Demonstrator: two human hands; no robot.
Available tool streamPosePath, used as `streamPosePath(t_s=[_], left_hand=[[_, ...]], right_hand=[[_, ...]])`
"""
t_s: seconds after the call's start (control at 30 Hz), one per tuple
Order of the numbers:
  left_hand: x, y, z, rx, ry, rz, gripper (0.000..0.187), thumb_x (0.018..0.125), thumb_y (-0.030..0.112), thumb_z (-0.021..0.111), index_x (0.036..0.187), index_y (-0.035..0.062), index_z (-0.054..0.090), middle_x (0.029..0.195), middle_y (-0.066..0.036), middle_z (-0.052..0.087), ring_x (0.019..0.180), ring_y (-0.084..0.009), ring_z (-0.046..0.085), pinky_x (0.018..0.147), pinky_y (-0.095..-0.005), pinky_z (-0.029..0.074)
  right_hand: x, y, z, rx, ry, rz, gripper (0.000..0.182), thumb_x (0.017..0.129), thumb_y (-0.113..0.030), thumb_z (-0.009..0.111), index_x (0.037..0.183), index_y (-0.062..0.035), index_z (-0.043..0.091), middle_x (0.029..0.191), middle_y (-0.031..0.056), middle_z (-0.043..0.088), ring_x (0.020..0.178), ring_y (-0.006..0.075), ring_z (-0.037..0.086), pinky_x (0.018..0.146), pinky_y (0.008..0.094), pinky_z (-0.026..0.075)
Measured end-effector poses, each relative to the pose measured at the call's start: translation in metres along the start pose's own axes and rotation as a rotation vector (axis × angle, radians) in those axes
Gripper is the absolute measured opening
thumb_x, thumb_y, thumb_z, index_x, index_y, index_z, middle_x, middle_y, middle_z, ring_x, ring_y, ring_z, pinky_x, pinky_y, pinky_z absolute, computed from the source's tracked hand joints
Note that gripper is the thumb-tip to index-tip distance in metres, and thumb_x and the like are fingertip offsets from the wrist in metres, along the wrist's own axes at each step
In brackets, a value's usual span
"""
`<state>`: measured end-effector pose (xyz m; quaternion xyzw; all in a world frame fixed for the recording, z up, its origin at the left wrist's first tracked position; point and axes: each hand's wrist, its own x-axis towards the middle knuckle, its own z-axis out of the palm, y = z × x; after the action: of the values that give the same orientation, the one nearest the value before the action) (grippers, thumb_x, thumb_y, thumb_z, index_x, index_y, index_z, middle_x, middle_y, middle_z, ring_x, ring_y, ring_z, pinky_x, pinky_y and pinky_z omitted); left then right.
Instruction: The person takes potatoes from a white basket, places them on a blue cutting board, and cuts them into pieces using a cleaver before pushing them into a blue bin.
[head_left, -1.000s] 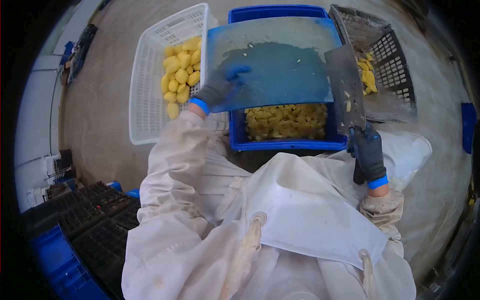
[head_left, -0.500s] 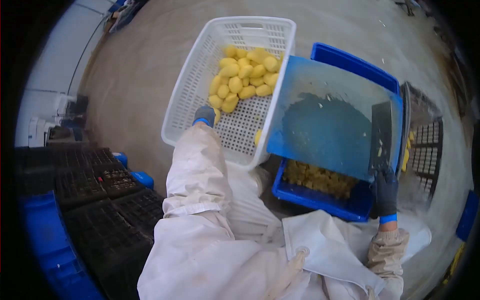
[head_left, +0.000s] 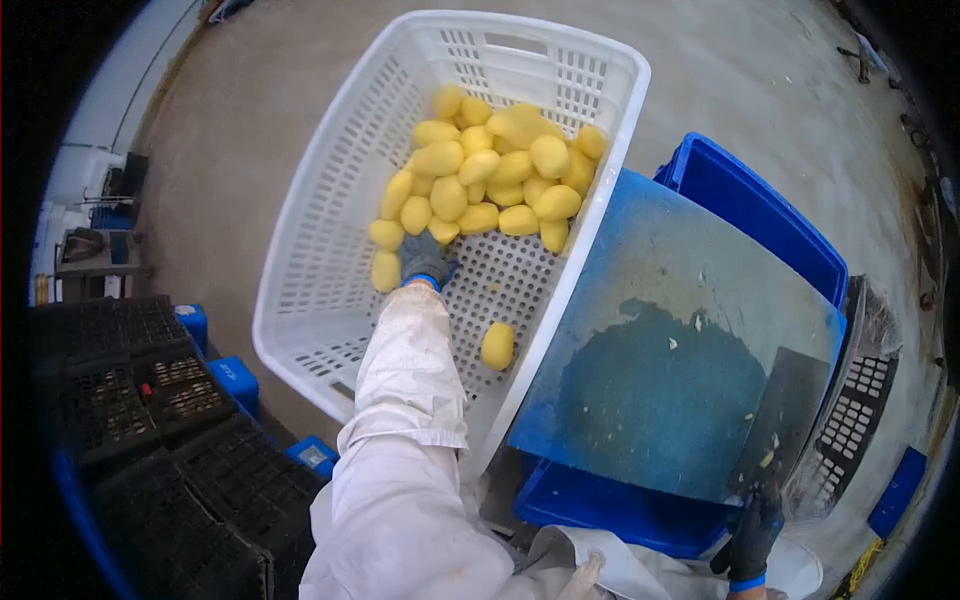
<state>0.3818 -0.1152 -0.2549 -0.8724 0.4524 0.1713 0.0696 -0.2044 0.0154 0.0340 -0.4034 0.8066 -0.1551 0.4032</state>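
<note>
With fingers of the gloved left hand (head_left: 425,262), reaches down inside a white perforated crate (head_left: 335,230), close to centre of view and a little toward ten o'clock, right at the near edge of a heap of peeled potatoes (head_left: 479,167). Cannot tell whether gripping one or spread, with fingertips hidden. Has the heap mainly at one o'clock from that hand, a single potato (head_left: 386,271) just beside it at nine, and a lone potato (head_left: 497,346) well clear of the heap at five, on the crate's holed floor.

Grips a cleaver (head_left: 782,420) with the right hand (head_left: 757,530), out between four and five o'clock, fingers wrapped around the handle. Points the blade just past twelve from that hand, over the right side of a bluish cutting board (head_left: 670,360), wet and flecked with scraps; cannot tell whether touching it. Has that board, between three and four o'clock, lying across a blue tub (head_left: 770,215). Has stacked black crates (head_left: 150,400) toward eight.
</note>
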Motion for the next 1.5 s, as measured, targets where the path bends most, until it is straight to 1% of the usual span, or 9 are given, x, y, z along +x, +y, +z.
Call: streamPosePath(t_s=[0.33,0.4,0.63,0.73,0.87,1.0,1.1,1.17,1.5], left_hand=[[-0.052,0.023,-0.037,0.041,-0.377,0.095,0.065,0.069,0.034,0.070,0.125,0.0103,0.047,0.117,-0.016,0.055,0.110,-0.0300,0.053,0.092,-0.0419,0.043],[-0.067,0.019,-0.065,-0.993,-0.764,0.010,0.049,0.075,0.027,0.067,0.119,0.0092,0.052,0.111,-0.008,0.061,0.105,-0.0244,0.058,0.088,-0.0393,0.048],[-0.139,0.100,-0.234,-1.487,-1.071,0.287,0.043,0.084,0.022,0.060,0.121,0.0029,0.050,0.107,-0.008,0.059,0.099,-0.0195,0.057,0.086,-0.0332,0.048],[-0.223,0.152,-0.258,-1.290,-0.890,0.634,0.042,0.084,0.023,0.060,0.120,0.0034,0.050,0.107,-0.008,0.059,0.098,-0.0188,0.058,0.085,-0.0333,0.048],[-0.316,0.213,-0.206,-1.001,-0.740,0.745,0.049,0.081,0.033,0.064,0.115,0.0015,0.051,0.105,-0.009,0.060,0.094,-0.0189,0.059,0.078,-0.0314,0.049],[-0.345,0.251,-0.138,-0.650,-0.395,0.392,0.063,0.076,0.045,0.067,0.116,-0.0009,0.051,0.101,-0.015,0.061,0.091,-0.0227,0.061,0.079,-0.0342,0.049],[-0.357,0.249,-0.134,-0.704,-0.372,0.296,0.065,0.080,0.042,0.061,0.126,0.0008,0.042,0.111,-0.022,0.056,0.093,-0.0319,0.059,0.082,-0.0402,0.047],[-0.301,0.241,-0.055,-0.339,0.315,0.831,0.053,0.087,0.036,0.051,0.130,0.0075,0.040,0.111,-0.021,0.056,0.094,-0.0363,0.058,0.082,-0.0446,0.046],[-0.364,0.249,-0.108,-0.706,0.311,0.654,0.036,0.091,0.034,0.042,0.112,0.0059,0.052,0.101,-0.025,0.054,0.095,-0.0429,0.050,0.085,-0.0499,0.040]], right_hand=[[-0.006,0.013,0.007,-0.290,0.036,-0.402,0.022,0.089,-0.008,0.047,0.107,0.0017,0.054,0.077,0.0117,0.057,0.054,0.0167,0.051,0.048,0.0296,0.040],[-0.017,-0.027,0.008,-0.399,-0.019,-0.556,0.025,0.085,-0.006,0.049,0.109,-0.0003,0.053,0.081,0.0193,0.057,0.061,0.0288,0.055,0.055,0.0370,0.044],[-0.006,0.017,0.011,-0.450,0.142,-0.718,0.022,0.083,-0.006,0.049,0.102,-0.0034,0.060,0.101,0.0197,0.061,0.086,0.0343,0.060,0.069,0.0416,0.048],[0.013,0.025,0.011,-0.684,0.301,-1.095,0.023,0.083,-0.013,0.052,0.103,-0.0046,0.060,0.103,0.0201,0.060,0.089,0.0356,0.059,0.072,0.0435,0.048],[0.000,0.021,0.004,-0.522,0.073,-0.806,0.025,0.080,-0.017,0.056,0.102,-0.0047,0.059,0.104,0.0212,0.060,0.092,0.0351,0.058,0.076,0.0445,0.047],[-0.050,0.021,0.016,0.059,-0.031,-0.360,0.028,0.082,-0.025,0.055,0.100,-0.0039,0.059,0.096,0.0238,0.060,0.088,0.0359,0.059,0.074,0.0456,0.047],[-0.083,0.022,0.014,-0.099,-0.016,-0.842,0.032,0.085,-0.032,0.051,0.096,-0.0036,0.060,0.084,0.0249,0.061,0.082,0.0377,0.059,0.072,0.0468,0.046],[-0.095,0.013,0.021,-0.154,-0.036,-0.545,0.033,0.084,-0.034,0.051,0.096,-0.0049,0.060,0.081,0.0218,0.062,0.079,0.0374,0.060,0.071,0.0463,0.047],[-0.099,0.007,0.029,-0.161,-0.080,-0.470,0.035,0.083,-0.035,0.053,0.099,-0.0041,0.058,0.078,0.0192,0.062,0.078,0.0359,0.060,0.071,0.0462,0.047]])
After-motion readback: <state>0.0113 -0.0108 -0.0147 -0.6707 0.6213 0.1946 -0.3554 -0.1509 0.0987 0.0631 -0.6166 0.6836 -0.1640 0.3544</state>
